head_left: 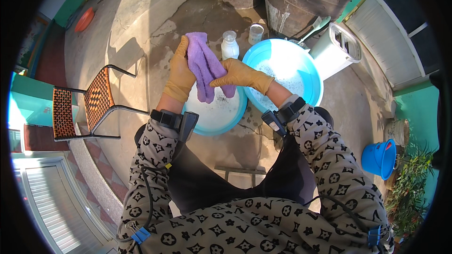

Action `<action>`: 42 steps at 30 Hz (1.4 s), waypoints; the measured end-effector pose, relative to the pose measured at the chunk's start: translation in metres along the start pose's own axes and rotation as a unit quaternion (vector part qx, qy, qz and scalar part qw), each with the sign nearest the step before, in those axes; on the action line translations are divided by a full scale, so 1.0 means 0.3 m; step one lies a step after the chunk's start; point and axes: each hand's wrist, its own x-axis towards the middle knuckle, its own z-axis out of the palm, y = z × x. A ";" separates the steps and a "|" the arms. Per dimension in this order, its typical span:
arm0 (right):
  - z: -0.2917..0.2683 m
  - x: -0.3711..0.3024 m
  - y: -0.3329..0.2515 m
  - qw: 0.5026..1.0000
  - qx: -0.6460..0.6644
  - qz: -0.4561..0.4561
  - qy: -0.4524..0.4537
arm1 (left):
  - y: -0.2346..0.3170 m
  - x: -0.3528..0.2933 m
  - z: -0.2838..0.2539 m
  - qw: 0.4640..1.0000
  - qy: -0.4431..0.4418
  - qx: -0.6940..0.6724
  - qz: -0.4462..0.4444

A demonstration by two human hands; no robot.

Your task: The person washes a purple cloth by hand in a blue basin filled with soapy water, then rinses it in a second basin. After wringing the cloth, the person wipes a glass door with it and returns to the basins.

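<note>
A purple cloth [203, 66], folded and hanging in thick folds, is held up between my two hands. My left hand [180, 75], in a tan rubber glove, grips its left side. From the right, my right hand [242, 76], gloved the same way, pinches the cloth's right side. Just beneath it stands a blue basin [217, 130] of cloudy, sudsy water, partly covered by the cloth and hands. To the right, a second light-blue basin [314, 76] holds foamy water. Beyond my right hand are a white bottle [230, 47] and a clear cup [255, 33].
A woven chair [100, 87] stands at the left. Large brown pots [301, 0] are at the back, beside a white bin [332, 51]. A blue bucket [378, 157] and a plant [412, 183] are at the right. An orange basin [84, 19] lies far left.
</note>
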 end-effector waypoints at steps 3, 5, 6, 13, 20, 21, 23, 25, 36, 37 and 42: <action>-0.015 -0.009 -0.012 0.999 0.039 0.018 0.029 | 0.028 0.022 -0.062 0.999 0.022 -0.042 0.009; -0.034 -0.020 -0.036 0.987 0.151 -0.015 0.046 | 0.048 0.041 -0.105 0.997 0.057 -0.043 0.008; -0.043 -0.024 -0.050 0.981 0.182 -0.029 0.062 | 0.054 0.047 -0.121 0.996 0.079 -0.048 -0.002; -0.076 -0.047 -0.108 0.949 0.291 0.003 0.123 | 0.050 0.041 -0.103 0.976 0.192 -0.076 -0.070; -0.073 -0.033 -0.094 0.937 0.307 -0.019 0.167 | 0.027 0.035 -0.127 0.976 0.205 0.047 -0.049; -0.069 -0.028 -0.086 0.932 0.318 -0.025 0.172 | 0.019 0.020 -0.145 0.984 0.134 0.117 -0.025; -0.068 -0.012 -0.067 0.919 0.321 -0.067 0.217 | -0.005 0.025 -0.166 0.979 0.148 0.135 -0.031; -0.068 0.007 -0.051 0.921 0.239 -0.090 0.293 | -0.036 0.027 -0.170 0.963 0.228 0.098 -0.106; 0.036 -0.064 -0.110 0.913 -0.222 -0.148 0.309 | -0.184 0.015 -0.002 0.935 -0.139 -0.200 -0.259; 0.027 -0.079 -0.105 0.913 -0.254 -0.139 0.287 | -0.181 0.018 -0.001 0.954 -0.135 -0.136 -0.231; 0.022 -0.108 -0.066 0.947 -0.196 -0.137 0.216 | -0.187 -0.003 -0.016 0.962 -0.223 -0.001 -0.158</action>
